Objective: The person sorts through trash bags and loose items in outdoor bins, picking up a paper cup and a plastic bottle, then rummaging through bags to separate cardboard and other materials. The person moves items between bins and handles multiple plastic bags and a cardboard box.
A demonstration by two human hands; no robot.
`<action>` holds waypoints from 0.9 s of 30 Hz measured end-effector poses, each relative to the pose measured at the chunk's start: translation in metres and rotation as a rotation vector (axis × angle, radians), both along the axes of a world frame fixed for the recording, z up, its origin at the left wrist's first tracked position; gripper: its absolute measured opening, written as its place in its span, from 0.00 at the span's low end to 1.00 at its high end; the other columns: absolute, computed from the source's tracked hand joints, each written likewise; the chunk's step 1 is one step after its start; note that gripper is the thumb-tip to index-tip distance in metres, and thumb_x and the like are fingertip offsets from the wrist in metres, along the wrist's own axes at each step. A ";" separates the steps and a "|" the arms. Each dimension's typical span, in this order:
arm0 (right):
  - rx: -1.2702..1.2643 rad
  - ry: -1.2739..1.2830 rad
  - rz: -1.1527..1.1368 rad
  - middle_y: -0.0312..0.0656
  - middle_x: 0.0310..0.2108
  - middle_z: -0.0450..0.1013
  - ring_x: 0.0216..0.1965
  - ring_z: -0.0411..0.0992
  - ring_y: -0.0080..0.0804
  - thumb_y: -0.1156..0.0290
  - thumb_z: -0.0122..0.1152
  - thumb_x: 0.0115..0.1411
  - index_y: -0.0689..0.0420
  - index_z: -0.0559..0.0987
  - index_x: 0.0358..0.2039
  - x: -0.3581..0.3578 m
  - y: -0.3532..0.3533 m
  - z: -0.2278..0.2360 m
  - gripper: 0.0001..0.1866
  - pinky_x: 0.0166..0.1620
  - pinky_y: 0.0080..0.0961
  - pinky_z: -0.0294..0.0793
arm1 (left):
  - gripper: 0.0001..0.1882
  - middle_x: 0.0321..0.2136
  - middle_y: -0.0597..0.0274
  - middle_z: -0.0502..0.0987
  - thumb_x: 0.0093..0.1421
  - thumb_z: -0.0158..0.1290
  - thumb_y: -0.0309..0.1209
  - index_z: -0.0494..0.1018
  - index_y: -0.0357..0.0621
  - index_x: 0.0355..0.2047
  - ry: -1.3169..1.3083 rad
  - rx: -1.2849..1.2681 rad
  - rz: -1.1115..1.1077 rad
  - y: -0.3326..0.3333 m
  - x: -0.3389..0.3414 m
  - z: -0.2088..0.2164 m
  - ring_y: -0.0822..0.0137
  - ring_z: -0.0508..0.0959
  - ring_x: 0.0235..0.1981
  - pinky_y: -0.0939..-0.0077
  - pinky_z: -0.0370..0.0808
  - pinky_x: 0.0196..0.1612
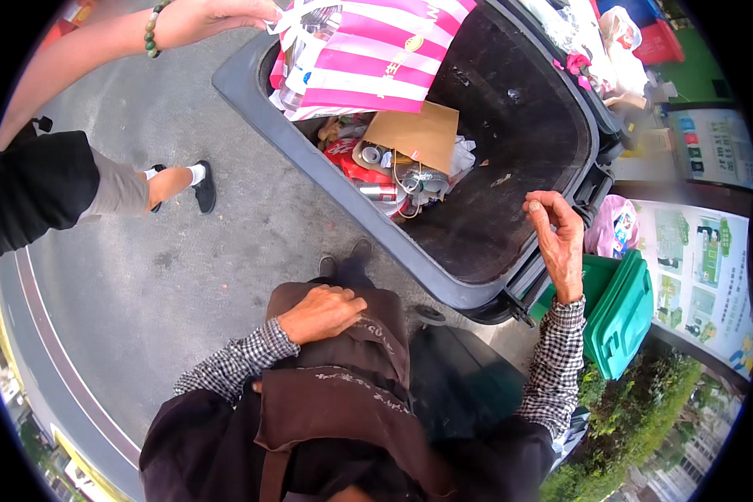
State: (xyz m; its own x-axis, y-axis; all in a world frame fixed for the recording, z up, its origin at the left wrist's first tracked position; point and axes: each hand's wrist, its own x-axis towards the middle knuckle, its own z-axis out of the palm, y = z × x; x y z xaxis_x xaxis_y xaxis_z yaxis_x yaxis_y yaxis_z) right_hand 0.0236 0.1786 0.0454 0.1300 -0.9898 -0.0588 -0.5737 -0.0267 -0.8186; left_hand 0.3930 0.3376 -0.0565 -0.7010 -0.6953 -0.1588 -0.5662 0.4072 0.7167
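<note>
- If tilted further, could spill bottles (294, 84) outside the bin (519, 151) from striped bag (385, 63), held far left by another person's hand (217, 15).
- Near bin's right rim: right hand (555, 238), thumb and forefinger close together, hold unclear.
- Near left: left hand (323, 313) curled by apron (309, 418); grip unclear.

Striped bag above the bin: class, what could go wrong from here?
The striped bag tilts with bottles near its mouth; some might fall outside the bin onto the pavement.
It hangs by its handle from another person's hand, so it could slip.
If the wearer's bare right hand reached in, debris might scratch it.
</note>
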 end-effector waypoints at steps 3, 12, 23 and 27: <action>0.033 0.010 0.139 0.35 0.36 0.78 0.36 0.74 0.19 0.71 0.59 0.70 0.63 0.80 0.45 0.019 -0.021 -0.001 0.09 0.42 0.19 0.75 | 0.08 0.28 0.56 0.76 0.60 0.59 0.32 0.77 0.44 0.39 0.004 0.025 0.100 -0.004 0.002 0.002 0.54 0.80 0.34 0.58 0.78 0.38; -0.068 0.191 0.465 0.48 0.42 0.75 0.40 0.77 0.45 0.75 0.64 0.61 0.58 0.75 0.52 0.039 -0.069 -0.025 0.18 0.43 0.37 0.77 | 0.11 0.32 0.53 0.78 0.60 0.59 0.31 0.76 0.41 0.42 -0.033 0.041 0.199 -0.024 -0.013 0.006 0.51 0.80 0.37 0.58 0.77 0.40; -0.131 0.244 0.517 0.48 0.54 0.72 0.50 0.74 0.42 0.72 0.64 0.63 0.56 0.67 0.64 0.037 -0.100 -0.056 0.29 0.48 0.34 0.77 | 0.12 0.36 0.54 0.77 0.62 0.59 0.34 0.76 0.43 0.44 -0.094 0.046 0.352 -0.009 -0.009 0.007 0.49 0.80 0.39 0.55 0.78 0.41; 0.020 0.152 0.491 0.48 0.55 0.72 0.50 0.74 0.38 0.72 0.63 0.64 0.57 0.66 0.65 0.052 -0.109 -0.074 0.29 0.46 0.30 0.78 | 0.12 0.35 0.54 0.76 0.62 0.58 0.33 0.76 0.43 0.43 -0.076 0.041 0.386 -0.009 0.002 0.005 0.49 0.80 0.39 0.56 0.78 0.41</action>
